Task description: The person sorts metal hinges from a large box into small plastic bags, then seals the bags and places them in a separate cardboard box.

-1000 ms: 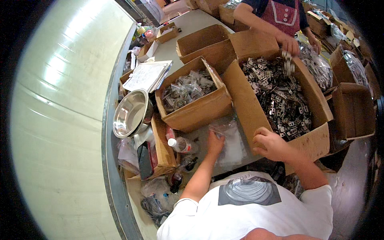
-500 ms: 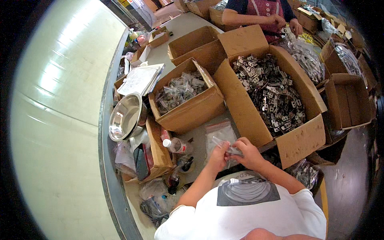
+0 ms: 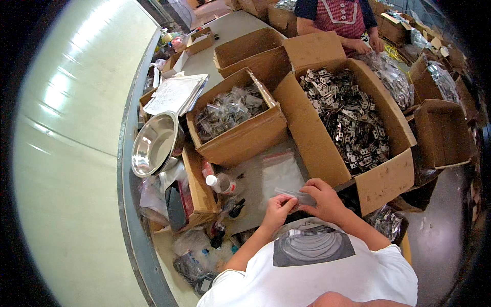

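Observation:
In front of my chest I hold a small clear plastic bag (image 3: 287, 192) between both hands. My left hand (image 3: 279, 210) pinches its near left end with thumb and fingertips. My right hand (image 3: 325, 200) is closed on the other end, fingers curled over it. Whether anything lies inside the bag is hidden. Just beyond my hands, a stack of flat clear zip bags (image 3: 280, 176) rests on the grey table (image 3: 250, 176). A large cardboard box (image 3: 313, 140) of loose metal brackets (image 3: 353, 123) stands to the right, with its flaps folded out.
Ahead, another cardboard box (image 3: 245, 139) holds filled clear bags. To the left are a white-capped bottle (image 3: 222, 183), metal bowls (image 3: 155, 144), a phone (image 3: 176, 207) and papers (image 3: 176, 94). Across the table, a person in a checked apron (image 3: 341, 18) handles bagged parts (image 3: 391, 77).
My hands have moved slightly apart, and the bag between them lies flatter and more stretched out. The person opposite has lowered their hands toward the bagged parts.

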A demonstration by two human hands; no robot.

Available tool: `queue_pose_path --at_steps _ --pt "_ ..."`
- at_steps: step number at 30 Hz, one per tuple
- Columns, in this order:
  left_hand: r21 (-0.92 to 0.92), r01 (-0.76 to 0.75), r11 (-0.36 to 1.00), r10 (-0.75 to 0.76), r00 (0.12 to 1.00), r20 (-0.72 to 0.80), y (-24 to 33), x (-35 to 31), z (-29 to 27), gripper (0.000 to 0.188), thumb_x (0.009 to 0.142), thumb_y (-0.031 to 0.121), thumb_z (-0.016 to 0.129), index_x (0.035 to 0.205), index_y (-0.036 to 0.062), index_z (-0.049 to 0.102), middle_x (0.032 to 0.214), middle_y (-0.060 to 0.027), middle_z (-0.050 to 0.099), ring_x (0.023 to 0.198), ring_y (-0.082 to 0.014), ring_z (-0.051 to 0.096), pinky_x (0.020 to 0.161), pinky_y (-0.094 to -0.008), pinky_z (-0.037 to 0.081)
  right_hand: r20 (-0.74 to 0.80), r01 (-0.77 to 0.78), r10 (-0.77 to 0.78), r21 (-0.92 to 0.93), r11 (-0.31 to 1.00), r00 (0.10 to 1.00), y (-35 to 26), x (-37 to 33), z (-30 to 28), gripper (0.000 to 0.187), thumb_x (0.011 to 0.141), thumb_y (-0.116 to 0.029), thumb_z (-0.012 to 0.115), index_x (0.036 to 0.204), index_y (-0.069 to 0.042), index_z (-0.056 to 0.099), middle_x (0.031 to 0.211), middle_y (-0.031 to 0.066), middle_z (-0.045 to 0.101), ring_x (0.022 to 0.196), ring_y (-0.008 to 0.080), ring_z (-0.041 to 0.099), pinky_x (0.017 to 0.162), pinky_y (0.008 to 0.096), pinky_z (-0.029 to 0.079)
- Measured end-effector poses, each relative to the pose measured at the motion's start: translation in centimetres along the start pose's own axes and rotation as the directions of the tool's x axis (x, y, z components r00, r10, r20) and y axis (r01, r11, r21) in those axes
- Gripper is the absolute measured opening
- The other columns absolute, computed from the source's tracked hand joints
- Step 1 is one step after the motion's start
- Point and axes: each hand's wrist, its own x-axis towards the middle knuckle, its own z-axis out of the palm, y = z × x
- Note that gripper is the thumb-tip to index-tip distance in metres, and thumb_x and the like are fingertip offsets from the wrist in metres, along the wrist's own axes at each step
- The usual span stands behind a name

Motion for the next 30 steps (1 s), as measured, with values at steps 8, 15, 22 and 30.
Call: queue_pose_path --at_steps 8,15,22,30 --pt "0.284 -0.223 0.933 0.226 0.974 0.020 0.9 0.9 -0.5 0.021 0.084 0.018 0.069 0.081 -0.0028 0.069 0.074 -0.0050 0.067 0.066 -0.0090 0.058 0.060 -0.0237 0.047 0.049 -0.024 0.021 0.081 0.996 0.999 -1.6 0.8 0.0 0.017 0.080 -0.010 0.066 0.094 -0.001 0.062 0.098 0.0141 0.058 0.088 0.0315 0.060 0.076 0.0358 0.050" --pt "0.471 -0.265 0.841 0.200 0.962 0.184 1.8 2.3 -1.2 0.024 0.085 0.020 0.067 0.082 -0.0030 0.069 0.073 -0.0065 0.067 0.064 -0.0100 0.058 0.058 -0.0243 0.045 0.017 -0.118 0.118 0.000 0.993 0.993 -1.5 0.5 0.7 0.009 0.083 -0.007 0.060 0.088 0.001 0.060 0.095 0.0143 0.059 0.087 0.0323 0.060 0.075 0.0370 0.050" --pt "0.375 -0.244 0.894 0.103 0.928 0.358 1.9 2.1 0.2 0.021 0.086 0.017 0.063 0.077 -0.0027 0.066 0.068 -0.0029 0.063 0.063 -0.0076 0.054 0.055 -0.0232 0.042 -0.197 -0.314 0.275 -0.210 0.926 0.941 -0.2 0.4 1.2 0.018 0.081 -0.006 0.058 0.098 -0.003 0.056 0.105 0.0154 0.057 0.090 0.0373 0.059 0.076 0.0412 0.051" --pt "0.114 -0.168 0.979 0.160 0.984 0.075 2.5 3.1 -0.1 0.031 0.087 0.011 0.050 0.059 -0.0009 0.053 0.055 -0.0012 0.051 0.051 -0.0070 0.046 0.046 -0.0271 0.035 0.047 0.028 -0.016 -0.277 0.960 0.999 -1.8 1.1 0.3 0.028 0.071 -0.018 0.074 0.094 -0.008 0.061 0.115 0.0161 0.051 0.072 0.0280 0.059 0.066 0.0353 0.050"
